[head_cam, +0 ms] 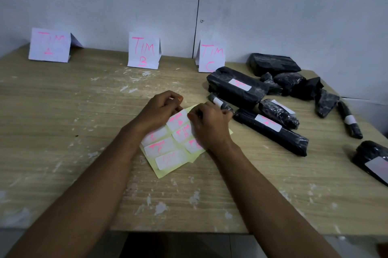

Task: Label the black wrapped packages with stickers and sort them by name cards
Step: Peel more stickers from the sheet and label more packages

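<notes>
A yellow sticker sheet (pixel 168 165) with several white stickers marked in pink lies in the middle of the table. My left hand (pixel 159 110) pinches the sheet's far corner. My right hand (pixel 210 123) rests on the sheet, its fingertips pinching at the edge of the top sticker (pixel 177 120). Several black wrapped packages lie at the right; a large one (pixel 237 89), a long one (pixel 270 131) and a smaller one (pixel 279 112) carry white stickers. Three folded name cards stand at the back: TIM A (pixel 49 45), TIM B (pixel 143 50), TIM C (pixel 211 56).
The wooden table (pixel 63 121) is flecked with white paint. More black packages (pixel 273 64) are heaped at the back right, one (pixel 349 120) lies at the right edge and one (pixel 371 159) at the near right. A grey wall stands behind the cards.
</notes>
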